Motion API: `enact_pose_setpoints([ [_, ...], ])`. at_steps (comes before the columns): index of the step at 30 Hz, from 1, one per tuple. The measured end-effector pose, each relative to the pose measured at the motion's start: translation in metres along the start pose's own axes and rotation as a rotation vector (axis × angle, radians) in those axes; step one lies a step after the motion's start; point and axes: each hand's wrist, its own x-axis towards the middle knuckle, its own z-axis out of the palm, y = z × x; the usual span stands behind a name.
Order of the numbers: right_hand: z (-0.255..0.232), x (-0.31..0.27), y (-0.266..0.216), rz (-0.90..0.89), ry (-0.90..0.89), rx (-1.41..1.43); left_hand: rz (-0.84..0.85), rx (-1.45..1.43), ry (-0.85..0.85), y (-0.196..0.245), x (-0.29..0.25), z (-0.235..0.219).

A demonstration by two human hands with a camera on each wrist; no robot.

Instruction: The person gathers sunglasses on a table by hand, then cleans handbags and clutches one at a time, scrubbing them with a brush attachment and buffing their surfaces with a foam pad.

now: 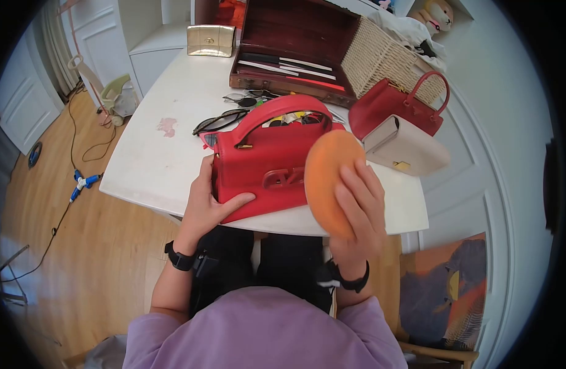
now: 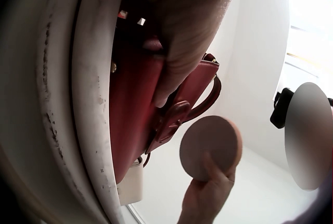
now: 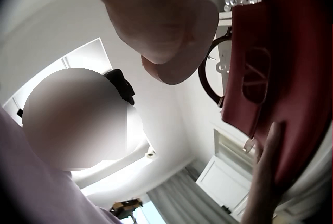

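A red handbag (image 1: 258, 178) with a raised top handle stands at the table's near edge. The left hand (image 1: 210, 200) grips its left end, thumb across the front; in the left wrist view that thumb lies on the red leather (image 2: 136, 104). Held up by the bag's right side is an orange oval pad (image 1: 329, 184), with the right hand (image 1: 361, 212) gripping it, fingers on its orange face. The left wrist view shows the pad's greyish round side (image 2: 205, 148) with the thumb across it. Small colourful items show behind the bag's handle.
Sunglasses (image 1: 221, 121) lie behind the bag. Farther back are a gold purse (image 1: 210, 40), an open brown case (image 1: 295, 37) with long flat items, and a woven basket (image 1: 381, 55). A second red handbag (image 1: 381, 104) and a cream bag (image 1: 412, 147) stand at the right.
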Motion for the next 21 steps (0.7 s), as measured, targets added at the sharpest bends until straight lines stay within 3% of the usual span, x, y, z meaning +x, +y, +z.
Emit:
enact_pose_setpoints([
  [1,0.003,-0.008,0.006,0.002,0.002,-0.001,-0.005,0.010,-0.008,0.000,0.000,0.000],
  [3,0.010,-0.024,0.014,-0.030,-0.215,-0.153,-0.011,-0.008,0.004,0.001,0.001,0.000],
  [5,0.011,-0.047,0.007,0.021,-0.233,-0.079,-0.019,-0.027,0.019,0.001,0.000,0.001],
  [7,0.007,-0.062,-0.001,0.141,-0.393,0.077,-0.077,-0.046,0.038,0.001,0.000,0.000],
  [8,0.005,-0.066,-0.003,0.147,-0.391,0.075,-0.079,-0.045,0.031,0.000,0.000,0.000],
  [10,-0.004,-0.068,-0.007,0.117,-0.574,0.139,-0.017,-0.001,0.062,-0.002,-0.001,0.002],
  [14,-0.006,-0.042,-0.019,0.034,-0.420,0.386,-0.019,0.011,0.058,-0.002,0.000,0.003],
  [17,0.018,-0.038,-0.022,-0.062,-0.259,0.278,-0.015,-0.014,0.085,-0.003,-0.001,0.004],
  [21,0.052,-0.057,-0.031,-0.048,-0.371,0.222,-0.007,-0.099,0.107,-0.004,0.000,0.002],
])
